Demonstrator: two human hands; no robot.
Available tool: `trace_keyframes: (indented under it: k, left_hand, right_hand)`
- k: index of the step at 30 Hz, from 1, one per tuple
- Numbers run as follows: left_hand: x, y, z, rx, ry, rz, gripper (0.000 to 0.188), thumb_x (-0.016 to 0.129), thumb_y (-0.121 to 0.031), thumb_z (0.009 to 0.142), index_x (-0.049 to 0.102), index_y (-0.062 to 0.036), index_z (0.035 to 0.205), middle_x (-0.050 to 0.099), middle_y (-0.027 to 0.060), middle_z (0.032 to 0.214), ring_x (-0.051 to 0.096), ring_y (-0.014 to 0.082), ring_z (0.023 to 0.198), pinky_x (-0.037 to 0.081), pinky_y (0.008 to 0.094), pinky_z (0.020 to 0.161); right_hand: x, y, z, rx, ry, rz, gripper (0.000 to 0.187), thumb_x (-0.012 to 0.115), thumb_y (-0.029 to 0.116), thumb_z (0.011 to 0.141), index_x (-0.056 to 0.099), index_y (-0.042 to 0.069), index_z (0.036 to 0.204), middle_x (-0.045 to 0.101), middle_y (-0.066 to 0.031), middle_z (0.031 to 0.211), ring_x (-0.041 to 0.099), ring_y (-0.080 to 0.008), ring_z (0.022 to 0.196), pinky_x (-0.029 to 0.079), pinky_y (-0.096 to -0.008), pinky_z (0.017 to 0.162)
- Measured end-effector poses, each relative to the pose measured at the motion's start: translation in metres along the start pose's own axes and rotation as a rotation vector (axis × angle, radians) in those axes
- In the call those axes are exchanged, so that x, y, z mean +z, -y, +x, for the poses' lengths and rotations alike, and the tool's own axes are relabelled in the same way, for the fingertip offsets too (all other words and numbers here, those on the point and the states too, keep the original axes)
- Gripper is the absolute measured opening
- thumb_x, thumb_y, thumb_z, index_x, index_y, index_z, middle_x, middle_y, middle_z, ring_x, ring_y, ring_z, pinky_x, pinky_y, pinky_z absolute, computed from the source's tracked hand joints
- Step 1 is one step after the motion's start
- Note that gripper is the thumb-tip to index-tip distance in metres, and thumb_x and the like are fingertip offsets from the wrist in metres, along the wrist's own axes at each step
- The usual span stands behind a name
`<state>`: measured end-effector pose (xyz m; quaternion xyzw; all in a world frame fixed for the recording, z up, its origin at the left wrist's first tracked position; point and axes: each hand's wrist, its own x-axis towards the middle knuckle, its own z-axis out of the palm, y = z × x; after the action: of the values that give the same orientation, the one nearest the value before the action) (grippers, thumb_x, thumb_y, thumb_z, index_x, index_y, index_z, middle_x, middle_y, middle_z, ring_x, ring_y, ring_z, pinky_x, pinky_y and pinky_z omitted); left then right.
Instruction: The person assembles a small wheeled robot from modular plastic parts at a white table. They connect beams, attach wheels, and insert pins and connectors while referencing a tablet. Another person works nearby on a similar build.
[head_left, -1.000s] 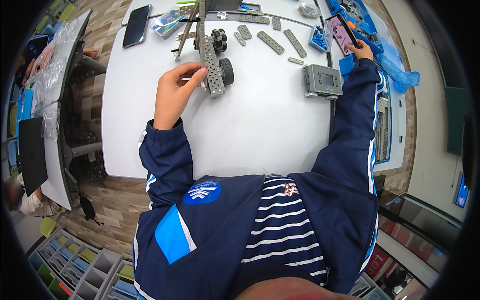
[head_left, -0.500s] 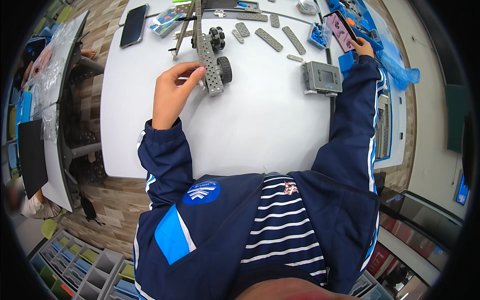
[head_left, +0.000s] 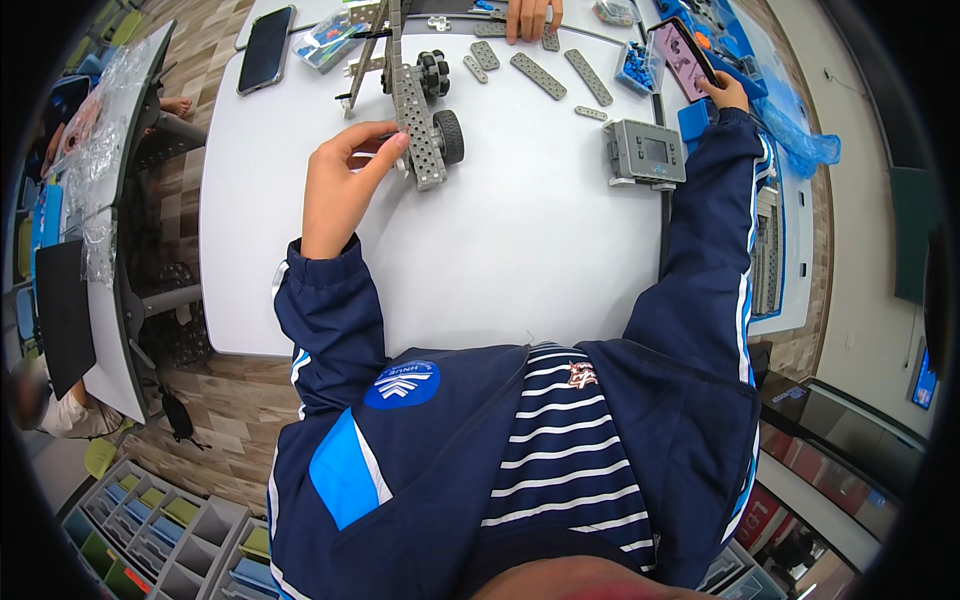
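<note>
My left hand (head_left: 342, 185) pinches the near end of a grey chassis built from perforated plastic beams (head_left: 417, 125), standing at the left of the white table. A black-tyred wheel (head_left: 450, 137) sits on the chassis's right side, with a dark toothed wheel (head_left: 432, 75) farther back. At the far right, my right hand (head_left: 730, 94) is closed round a phone (head_left: 683, 62) with a lit pinkish screen. Just below it a grey controller box (head_left: 648, 153) with a small screen rests on the table. Another person's hand (head_left: 533, 18) reaches in at the far edge, over a grey beam.
Several loose grey perforated beams (head_left: 538, 77) lie at the back. A clear box of blue pins (head_left: 637, 68) and a blue parts tray (head_left: 735, 40) are at the back right. A dark phone (head_left: 266, 50) and a clear parts box (head_left: 328, 42) lie at the back left.
Another person's hand has come in at the far edge, over the loose beams. The phone in my right hand has shifted slightly and its screen faces me more. My left hand has hardly moved.
</note>
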<state>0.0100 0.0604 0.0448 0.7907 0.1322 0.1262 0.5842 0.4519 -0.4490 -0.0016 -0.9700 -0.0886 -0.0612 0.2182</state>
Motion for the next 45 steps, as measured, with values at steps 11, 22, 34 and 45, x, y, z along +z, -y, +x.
trace_keyframes:
  k: [11, 22, 34, 45]
  left_hand:
    - [-0.001, -0.001, 0.000, -0.001, 0.001, 0.029, 0.031, 0.073, -0.025, 0.088, 0.073, -0.0009, 0.106, 0.074, 0.0091, 0.092, 0.068, 0.0156, 0.082, 0.051, 0.0292, 0.076]
    - [-0.001, -0.004, -0.001, 0.003, 0.017, 0.047, 0.033, 0.078, -0.018, 0.082, 0.072, 0.0011, 0.107, 0.074, 0.0087, 0.094, 0.068, 0.0136, 0.083, 0.053, 0.0289, 0.078]
    - [-0.003, -0.004, -0.001, 0.006, 0.040, 0.109, 0.039, 0.082, -0.018, 0.076, 0.072, 0.0005, 0.109, 0.072, 0.0073, 0.095, 0.064, 0.0122, 0.082, 0.053, 0.0302, 0.080]
    - [-0.004, -0.001, -0.002, 0.029, 0.056, 0.129, 0.038, 0.082, -0.017, 0.078, 0.070, 0.0021, 0.109, 0.070, 0.0062, 0.094, 0.063, 0.0105, 0.081, 0.053, 0.0269, 0.078]
  right_hand:
    - [0.002, 0.005, 0.001, 0.026, -0.043, 0.017, 0.045, 0.075, 0.040, 0.081, 0.073, 0.011, 0.114, 0.074, -0.0080, 0.101, 0.070, -0.0213, 0.094, 0.051, -0.0334, 0.087]
    - [0.007, -0.003, 0.007, -0.001, -0.054, 0.067, 0.050, 0.078, 0.036, 0.078, 0.070, 0.007, 0.117, 0.074, -0.0086, 0.105, 0.069, -0.0198, 0.097, 0.051, -0.0319, 0.088]
    - [0.004, 0.004, 0.000, -0.028, -0.038, -0.061, 0.054, 0.082, 0.029, 0.074, 0.068, 0.005, 0.120, 0.073, -0.0087, 0.106, 0.068, -0.0180, 0.096, 0.050, -0.0300, 0.088]
    - [0.005, 0.002, 0.001, -0.006, -0.032, -0.054, 0.056, 0.084, 0.032, 0.068, 0.070, 0.013, 0.119, 0.073, -0.0084, 0.109, 0.069, -0.0246, 0.100, 0.050, -0.0354, 0.092]
